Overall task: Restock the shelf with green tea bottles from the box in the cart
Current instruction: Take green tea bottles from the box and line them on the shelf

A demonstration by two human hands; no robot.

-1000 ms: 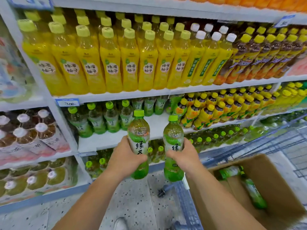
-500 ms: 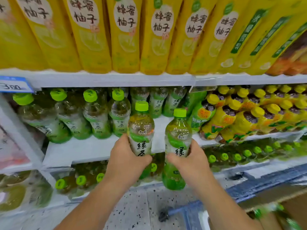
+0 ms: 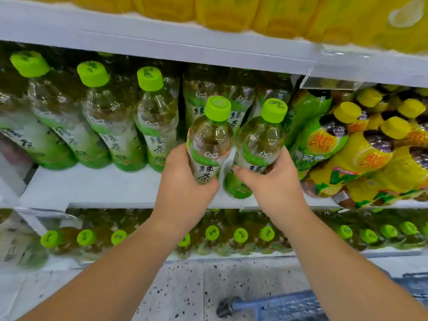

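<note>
Both arms reach forward, left hand [image 3: 185, 181] and right hand [image 3: 275, 181] curled, gripping.

Bright, even light is falling from above, washing the white shelf [image 3: 92, 186] edge pale and leaving the recess behind the stocked bottles [image 3: 102, 126] sitting in soft shadow. Small highlights are glinting on the clear shoulders of the left green tea bottle [image 3: 209, 135] and the right green tea bottle [image 3: 260, 140], which are showing sharpest, their labels reading clearly. Towards the edges the picture is smearing: the yellow bottles [image 3: 231, 12] along the top and the goods at far left [image 3: 16, 249] are blurring, and the wide lens is bowing the shelf lines. The speckled floor [image 3: 185, 286] is looking slightly soft.
</note>
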